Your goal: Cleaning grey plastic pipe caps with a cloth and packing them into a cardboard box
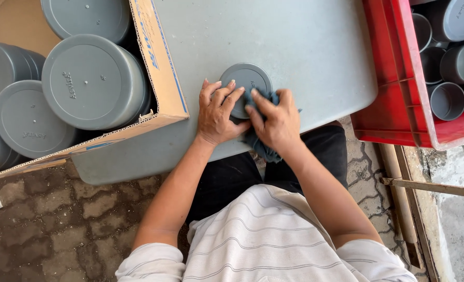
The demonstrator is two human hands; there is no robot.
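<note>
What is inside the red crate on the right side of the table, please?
The red crate holds several grey round caps, some open side up, some showing flat tops. Whatever lies beneath them, and the crate's floor, is covered.
</note>
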